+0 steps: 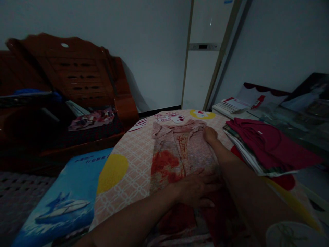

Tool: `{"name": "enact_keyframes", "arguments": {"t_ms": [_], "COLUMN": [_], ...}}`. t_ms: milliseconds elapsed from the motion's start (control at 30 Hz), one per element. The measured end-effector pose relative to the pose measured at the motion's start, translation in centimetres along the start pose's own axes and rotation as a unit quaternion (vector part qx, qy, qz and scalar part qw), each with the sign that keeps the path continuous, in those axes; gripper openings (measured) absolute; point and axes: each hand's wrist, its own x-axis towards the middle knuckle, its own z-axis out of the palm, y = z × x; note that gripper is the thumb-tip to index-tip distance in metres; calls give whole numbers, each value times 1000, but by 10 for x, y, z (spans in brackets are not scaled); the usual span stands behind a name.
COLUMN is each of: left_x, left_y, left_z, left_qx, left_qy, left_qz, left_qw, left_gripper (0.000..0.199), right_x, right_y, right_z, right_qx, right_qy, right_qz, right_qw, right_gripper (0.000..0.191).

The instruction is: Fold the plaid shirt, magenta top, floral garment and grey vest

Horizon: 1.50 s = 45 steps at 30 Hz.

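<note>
Two contacts, left hand and right hand, probably to keep the mottled garment flat | left fingers spread, palm-down, gripping nothing visible | right fingers curled at its far right corner, pinch cannot be told | mottled garment lies on patterned cloth | folded red garment to the right

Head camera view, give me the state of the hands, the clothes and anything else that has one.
Left hand: open, palm down on the patterned garment.
Right hand: fingers bent at the garment's far right corner; grip unclear.
Patterned garment: laid out, rumpled at its far end.
Dark red garment: folded, on top of a pile.
Printed cover: spread under the patterned garment.
Cloth on the wooden chair: crumpled.
Panel display: dark.
</note>
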Motion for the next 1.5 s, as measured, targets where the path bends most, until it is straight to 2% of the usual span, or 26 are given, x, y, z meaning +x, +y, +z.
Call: {"name": "enact_keyframes", "arguments": {"t_ms": [133, 233, 300, 367, 467, 500, 567, 700, 900, 1067, 1200, 1300, 1500], "left_x": [0, 2, 3, 3, 1, -1, -5, -12, -11, -10, -9, -9, -7], "left_y": [-2, -5, -12, -23, -48, -57, -72, -83, -77, -73, -71, -70, -67], "left_z": [-1, -1, -2, -3, -6, -7, -8, -6, -8, -11, -8, -6, -5], "left_qx": [-35, -108, -173, -219, -213, -203, -194, -177, -133, -110, -89, -74, -58], "left_qy": [13, 35, 88, 189, 356, 394, 434, 423, 400, 386, 373, 356, 334], "left_qz": [3, 26, -13, -116, -277, -309, -341, -356, -369, -369, -341, -324, -328], "left_qw": [999, 993, 981, 950, 867, 841, 811, 814, 828, 838, 858, 873, 882], "left_gripper": [62, 39, 31, 32, 25, 21, 24, 28, 27, 27, 29, 30, 31], "right_x": [-4, -19, -34, -49, -69, -75, -85, -94, -89, -90, -96, -97, -82], "right_y": [13, 25, 32, 36, 33, 30, 22, 13, 20, 20, 16, 14, 8], "right_z": [-5, -2, 1, 3, 1, 0, -3, -4, -1, -3, -3, -4, -13], "right_qx": [51, 84, 94, 96, 82, 65, 20, -35, -20, -31, -53, -56, -51], "right_qy": [14, 10, 10, 9, 9, 10, 9, 7, 35, 18, 21, 19, 34], "right_qz": [0, -8, -18, -33, -49, -51, -52, -55, -13, -10, -19, -2, 10], "right_qw": [999, 996, 995, 995, 995, 997, 998, 998, 999, 999, 998, 998, 998], "right_gripper": [31, 33, 31, 28, 29, 30, 32, 33, 31, 32, 34, 33, 35]}}
